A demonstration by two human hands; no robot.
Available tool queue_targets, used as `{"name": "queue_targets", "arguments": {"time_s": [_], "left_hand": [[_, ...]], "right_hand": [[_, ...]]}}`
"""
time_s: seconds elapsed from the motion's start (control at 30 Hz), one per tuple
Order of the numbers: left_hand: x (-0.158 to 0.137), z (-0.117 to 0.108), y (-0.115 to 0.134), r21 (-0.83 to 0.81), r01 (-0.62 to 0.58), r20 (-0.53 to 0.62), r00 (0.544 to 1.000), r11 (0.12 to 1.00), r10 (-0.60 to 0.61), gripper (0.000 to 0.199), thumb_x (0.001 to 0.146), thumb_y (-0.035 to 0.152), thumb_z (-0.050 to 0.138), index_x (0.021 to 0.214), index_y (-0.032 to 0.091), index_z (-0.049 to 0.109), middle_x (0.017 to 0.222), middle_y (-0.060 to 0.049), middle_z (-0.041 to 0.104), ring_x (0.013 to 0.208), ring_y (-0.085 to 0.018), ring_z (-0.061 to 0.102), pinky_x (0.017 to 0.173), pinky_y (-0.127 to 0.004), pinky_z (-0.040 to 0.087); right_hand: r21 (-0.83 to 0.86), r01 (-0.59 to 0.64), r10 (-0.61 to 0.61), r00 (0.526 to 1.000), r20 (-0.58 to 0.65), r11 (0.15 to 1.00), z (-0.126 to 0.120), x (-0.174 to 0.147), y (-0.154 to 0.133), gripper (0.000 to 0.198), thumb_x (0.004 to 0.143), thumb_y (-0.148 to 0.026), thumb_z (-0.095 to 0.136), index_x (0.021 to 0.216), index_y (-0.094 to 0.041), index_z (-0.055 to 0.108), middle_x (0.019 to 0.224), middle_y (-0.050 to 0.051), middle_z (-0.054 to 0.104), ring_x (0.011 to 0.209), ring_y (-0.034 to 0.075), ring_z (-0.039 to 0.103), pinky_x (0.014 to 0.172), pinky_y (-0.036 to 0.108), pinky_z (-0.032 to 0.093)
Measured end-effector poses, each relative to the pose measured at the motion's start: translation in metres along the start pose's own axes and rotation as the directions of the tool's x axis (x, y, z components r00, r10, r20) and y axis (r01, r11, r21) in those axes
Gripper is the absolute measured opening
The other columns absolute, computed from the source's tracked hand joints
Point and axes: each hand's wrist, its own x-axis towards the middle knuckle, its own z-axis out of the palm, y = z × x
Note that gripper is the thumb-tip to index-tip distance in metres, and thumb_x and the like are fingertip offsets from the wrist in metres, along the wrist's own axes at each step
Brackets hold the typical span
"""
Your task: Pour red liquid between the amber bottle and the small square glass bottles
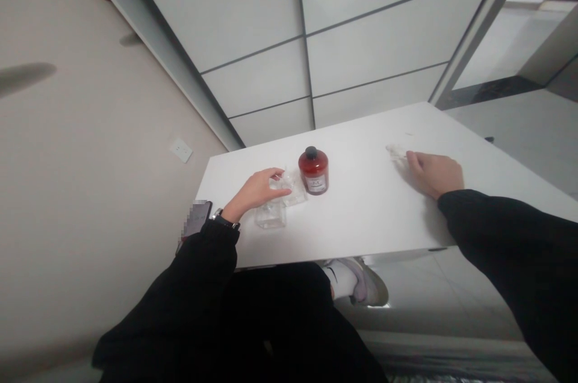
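My left hand [259,188] is on the left half of the white table [361,214], its thumb and fingers curved around a clear plastic piece [288,179] whose exact kind I cannot make out. Just below that hand lies a clear, box-like container [271,218]. A red-brown bottle [313,171] with a black cap and a pale label stands upright to the right of my left hand. Over at the right, my right hand [436,172] is closed, pinching the end of a crumpled clear plastic wrapper [396,152] low over the tabletop.
A phone [197,218] is at the table's left edge, beside my left wrist. The wall with a socket [181,150] rises on the left. White sliding panels [253,21] stand behind the table. My shoe [368,283] shows below the front edge.
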Motion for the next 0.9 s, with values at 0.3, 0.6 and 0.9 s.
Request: {"name": "queue_targets", "arguments": {"time_s": [0.3,0.6,0.9], "left_hand": [[-0.017,0.002,0.009,0.032,-0.024,0.069,0.997,0.999,0.022,0.056,0.082,0.049,0.083,0.129,0.021,0.070,0.137,-0.013,0.074,0.124,-0.035,0.070,0.111,-0.049,0.051],[-0.045,0.002,0.012,0.039,-0.064,0.121,0.991,0.997,0.059,0.070,0.073,0.050,0.092,0.135,0.026,0.069,0.147,-0.011,0.070,0.136,-0.038,0.064,0.118,-0.050,0.048],[-0.055,0.009,0.006,0.070,-0.065,0.066,0.996,0.995,0.060,0.069,0.074,0.039,0.095,0.136,0.027,0.068,0.145,-0.009,0.071,0.135,-0.035,0.066,0.115,-0.047,0.051]], "right_hand": [[0.015,-0.009,0.009,1.000,0.018,1.000,-0.004,-0.002,-0.002,0.059,0.109,-0.041,0.026,0.114,-0.014,0.079,0.110,0.022,0.080,0.093,0.029,0.072,0.066,0.034,0.031],[-0.002,-0.023,0.023,1.000,0.021,1.000,-0.004,-0.002,-0.003,0.059,0.109,-0.039,0.026,0.115,-0.013,0.079,0.110,0.022,0.080,0.095,0.030,0.073,0.065,0.034,0.030],[-0.027,-0.017,0.017,1.000,0.009,1.000,-0.002,-0.001,-0.002,0.063,0.108,-0.039,0.024,0.118,-0.011,0.080,0.110,0.024,0.080,0.096,0.033,0.073,0.065,0.035,0.032]]}}
